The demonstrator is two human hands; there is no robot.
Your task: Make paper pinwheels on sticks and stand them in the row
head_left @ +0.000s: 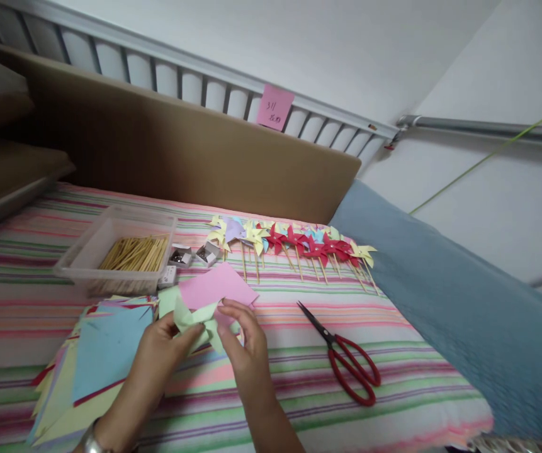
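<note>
A pale green paper pinwheel (199, 318), its corners partly folded inward, is held up between my two hands. My left hand (169, 340) grips it from the left, thumb pressed on its middle. My right hand (243, 327) pinches something at its right side with thumb and fingertips; the fingers partly hide the paper there. Just behind lies a pink paper sheet (218, 284). Beside my left forearm a stack of coloured paper squares, a blue sheet (110, 346) on top, is spread on the cloth. Red-handled scissors (341, 358) lie with blades parted slightly, right of my right hand.
A clear plastic box (75, 267) holds many thin wooden sticks (136, 253). Small boxes of metal pins (180, 256) stand beside it. Finished pinwheels on sticks (294, 242) lie in a row at the back, before a cardboard panel (195, 157). The striped cloth (289, 402) covers the surface.
</note>
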